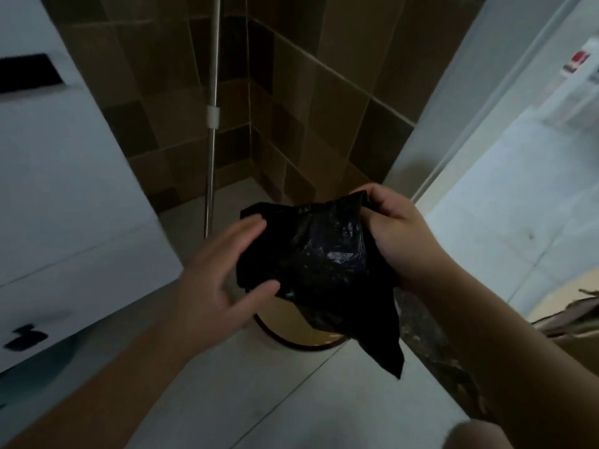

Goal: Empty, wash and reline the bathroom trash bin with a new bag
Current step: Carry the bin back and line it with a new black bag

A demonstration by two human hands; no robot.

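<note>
A crumpled black plastic bag (319,264) hangs in front of me, one pointed corner dangling down. My right hand (393,233) is closed on its upper right edge. My left hand (223,270) touches the bag's left side, fingers spread along the top left corner and thumb pressed on the lower left fold. Straight below the bag stands the round trash bin (293,328) on the floor, yellowish inside with a dark rim; the bag hides most of it.
A white cabinet (64,189) fills the left side. Brown tiled walls meet in a corner behind, with a metal pole (212,124) leaning there. A white door frame (453,124) and a brighter room lie to the right. Grey floor tiles (291,400) below.
</note>
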